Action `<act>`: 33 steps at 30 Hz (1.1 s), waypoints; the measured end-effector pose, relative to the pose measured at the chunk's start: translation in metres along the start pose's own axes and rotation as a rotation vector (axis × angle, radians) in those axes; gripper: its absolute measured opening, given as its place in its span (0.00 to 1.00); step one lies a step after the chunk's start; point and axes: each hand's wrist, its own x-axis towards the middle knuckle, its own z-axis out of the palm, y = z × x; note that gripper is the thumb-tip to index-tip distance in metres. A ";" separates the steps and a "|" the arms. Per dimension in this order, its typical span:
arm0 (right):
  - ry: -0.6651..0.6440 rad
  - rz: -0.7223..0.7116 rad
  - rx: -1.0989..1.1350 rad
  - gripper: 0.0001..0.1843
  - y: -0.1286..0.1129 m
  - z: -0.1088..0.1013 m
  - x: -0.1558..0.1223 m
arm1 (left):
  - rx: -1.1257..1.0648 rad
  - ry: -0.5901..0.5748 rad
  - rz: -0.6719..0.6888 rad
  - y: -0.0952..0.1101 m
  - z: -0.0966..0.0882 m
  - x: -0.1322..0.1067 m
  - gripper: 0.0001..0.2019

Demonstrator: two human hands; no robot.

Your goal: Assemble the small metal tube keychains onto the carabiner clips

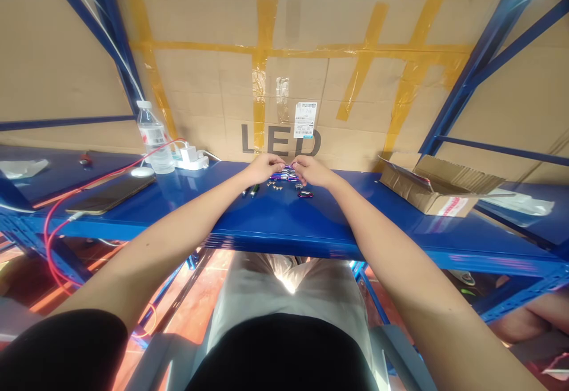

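The head camera sits well behind and above the grip, where the left hand (265, 169) and right hand (313, 170) meet, and faces forward and down; the shelf (284, 219) lies under the grip, cardboard (213, 83) just beyond.

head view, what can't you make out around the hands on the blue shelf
Purple parts, head view: too small and partly covered by the left hand and right hand; what they are, and whether either hand grips one, cannot be told.
Silver bits, head view: too small to identify.
White label, head view: print too small to read.
Cardboard box, head view: inside hidden by its own flaps.
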 end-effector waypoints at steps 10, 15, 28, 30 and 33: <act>-0.012 0.053 -0.014 0.15 0.003 -0.003 0.003 | 0.254 -0.047 0.177 -0.001 -0.002 -0.001 0.12; 0.006 0.080 0.128 0.14 -0.002 -0.002 0.000 | 0.267 0.006 0.203 0.001 -0.001 -0.002 0.11; 0.117 -0.008 0.090 0.14 0.005 0.003 0.006 | 0.151 -0.044 0.046 0.004 0.015 -0.003 0.15; 0.108 -0.013 0.080 0.14 0.005 0.003 0.007 | 0.156 -0.039 0.077 0.006 0.014 -0.003 0.16; 0.094 0.014 0.090 0.14 0.004 0.003 0.006 | 0.180 -0.018 0.125 0.007 0.012 -0.004 0.13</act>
